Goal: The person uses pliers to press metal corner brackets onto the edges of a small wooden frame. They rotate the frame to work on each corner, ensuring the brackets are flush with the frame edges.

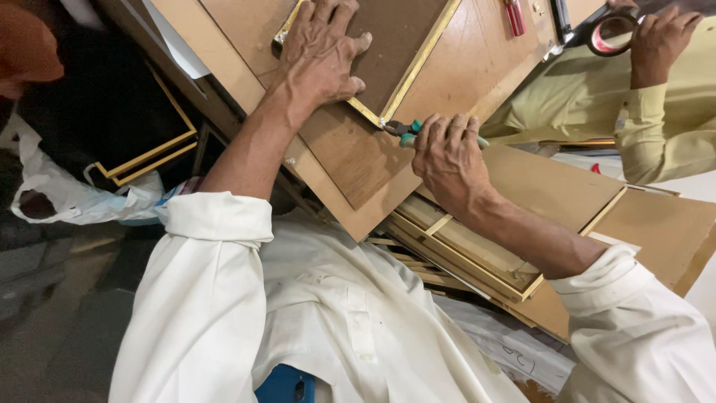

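**A:** so what's on the big tilted wooden workboard [462, 75]?

**B:** a gold-edged picture frame with a brown hardboard backing [395, 37]. Left hand [321, 56] lies flat, fingers spread, pressing it down.

**A:** and the other one?

**B:** right hand [447, 153] is fisted around teal-handled pliers [406, 132], nose right at the frame's lower corner.

Dressed in a loose white shirt, creased and faintly smudged across the chest. Long sleeves rolled into thick cuffs well back from the left hand [322, 56] and right hand [447, 153], forearms left bare. Veined, sinewy backs on both hands, short nails, no rings, watch or bands. Buttoned placket down the front.
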Demonstrator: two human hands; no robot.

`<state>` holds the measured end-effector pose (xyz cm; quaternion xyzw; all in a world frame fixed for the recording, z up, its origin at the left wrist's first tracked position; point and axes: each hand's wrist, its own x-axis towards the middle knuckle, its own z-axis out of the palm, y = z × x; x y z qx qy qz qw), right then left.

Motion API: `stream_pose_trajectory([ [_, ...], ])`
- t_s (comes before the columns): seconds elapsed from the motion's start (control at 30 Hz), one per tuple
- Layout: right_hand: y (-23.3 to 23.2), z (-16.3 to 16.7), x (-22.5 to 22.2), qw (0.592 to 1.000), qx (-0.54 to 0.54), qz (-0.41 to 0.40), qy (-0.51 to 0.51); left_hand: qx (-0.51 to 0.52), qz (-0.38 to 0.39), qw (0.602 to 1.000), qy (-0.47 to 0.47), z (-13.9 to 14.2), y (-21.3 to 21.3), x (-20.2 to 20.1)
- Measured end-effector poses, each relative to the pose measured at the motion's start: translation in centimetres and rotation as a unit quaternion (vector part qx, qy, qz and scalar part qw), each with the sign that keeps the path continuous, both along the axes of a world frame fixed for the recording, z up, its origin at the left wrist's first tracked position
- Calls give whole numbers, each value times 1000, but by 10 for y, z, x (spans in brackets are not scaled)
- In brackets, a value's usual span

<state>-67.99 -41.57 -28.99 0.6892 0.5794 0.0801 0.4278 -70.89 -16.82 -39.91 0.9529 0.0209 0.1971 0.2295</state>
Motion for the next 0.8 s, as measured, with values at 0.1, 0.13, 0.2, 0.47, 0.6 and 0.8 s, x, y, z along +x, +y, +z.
stream_pose_trajectory([
  [0.1, 9, 3, -7, 999, -35, 6, -21, 11, 14, 1000, -1, 0, -2, 1],
  [0.13, 13, 4, -8, 998, -50, 6, -26, 21, 20, 1000, 1, -1, -2, 1],
  [0.2, 22, 4, -10, 994, -64, 54, -71, 37, 34, 999, 7, -2, -2, 2],
  [0.47, 10, -10, 5, 994, -75, 68, -30, 74, 64, 995, -23, 2, -4, 1],
  [0.6, -22, -35, 0, 968, 184, -92, 146, 22, 22, 999, -39, 3, -5, -2],
  [0.8, -54, -67, -2, 663, 535, -300, 429, 11, 2, 1000, -24, 6, -4, -4],
])
